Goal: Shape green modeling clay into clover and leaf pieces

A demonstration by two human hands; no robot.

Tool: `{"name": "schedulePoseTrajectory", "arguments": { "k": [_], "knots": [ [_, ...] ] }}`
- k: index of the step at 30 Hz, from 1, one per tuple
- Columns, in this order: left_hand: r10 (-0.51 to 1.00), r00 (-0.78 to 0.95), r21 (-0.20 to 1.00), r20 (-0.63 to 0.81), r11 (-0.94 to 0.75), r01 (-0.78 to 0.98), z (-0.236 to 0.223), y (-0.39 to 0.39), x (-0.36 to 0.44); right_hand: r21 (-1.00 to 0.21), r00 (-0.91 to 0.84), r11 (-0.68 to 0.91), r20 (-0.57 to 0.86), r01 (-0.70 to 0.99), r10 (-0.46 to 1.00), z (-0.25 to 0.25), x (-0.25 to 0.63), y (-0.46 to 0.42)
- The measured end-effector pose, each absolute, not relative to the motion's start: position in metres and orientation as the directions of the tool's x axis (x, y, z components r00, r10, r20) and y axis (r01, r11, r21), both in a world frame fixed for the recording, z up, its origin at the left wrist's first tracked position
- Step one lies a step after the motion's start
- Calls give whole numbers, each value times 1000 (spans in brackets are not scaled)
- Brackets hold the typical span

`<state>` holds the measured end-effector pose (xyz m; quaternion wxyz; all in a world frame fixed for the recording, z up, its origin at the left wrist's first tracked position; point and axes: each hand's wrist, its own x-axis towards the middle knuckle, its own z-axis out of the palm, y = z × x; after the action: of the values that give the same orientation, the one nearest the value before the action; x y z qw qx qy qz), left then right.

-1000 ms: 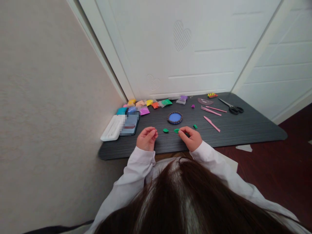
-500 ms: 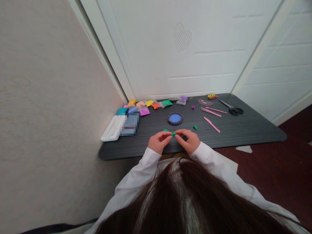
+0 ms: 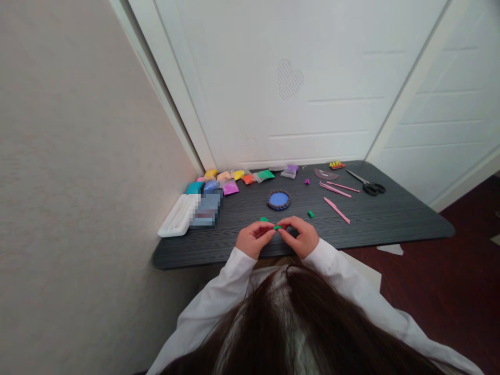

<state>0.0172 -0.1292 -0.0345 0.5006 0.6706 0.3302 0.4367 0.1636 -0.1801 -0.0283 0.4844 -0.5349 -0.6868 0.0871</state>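
Observation:
A small piece of green modelling clay (image 3: 277,227) is pinched between the fingertips of both hands, above the table's near side. My left hand (image 3: 252,238) grips its left end and my right hand (image 3: 302,236) its right end. Just beyond my left fingertips lies another green clay lump (image 3: 264,219), partly hidden by them. A short green clay piece (image 3: 311,214) rests to the right of my right hand. Farther back sits a blue clay disc (image 3: 278,199) ringed by dark brown beads of clay.
Clay packets (image 3: 230,187) line the back left, beside a white tray (image 3: 179,215) and a blurred box (image 3: 206,209). On the right lie a pink knife (image 3: 336,210), pink tools (image 3: 335,189), a clear curved scraper (image 3: 326,174), black scissors (image 3: 369,185) and a purple clay bit (image 3: 307,182).
The camera view has tilted slightly, so the whole table appears lower. Both hands keep their pinch on the green clay, which now looks flatter from this angle.

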Motion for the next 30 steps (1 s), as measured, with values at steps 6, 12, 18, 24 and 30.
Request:
{"name": "schedulePoseTrajectory", "arguments": {
  "k": [6,12,18,24,30],
  "knots": [
    [873,409,953,267,-302,21,-31,-129,15,-634,13,458,594,623,805,-28,165,-180],
    [876,411,959,253,-283,13,-35,-128,15,-637,-14,476,590,606,807,-29,167,-179],
    [877,419,965,237,-263,4,-34,-128,16,-646,1,469,588,602,809,-26,166,-180],
    [883,411,967,228,-256,15,-31,-130,16,-645,1,466,586,605,810,-27,166,-181],
    [882,418,970,217,-243,10,-30,-131,16,-639,-5,471,590,608,807,-27,166,-180]
  ]
}}
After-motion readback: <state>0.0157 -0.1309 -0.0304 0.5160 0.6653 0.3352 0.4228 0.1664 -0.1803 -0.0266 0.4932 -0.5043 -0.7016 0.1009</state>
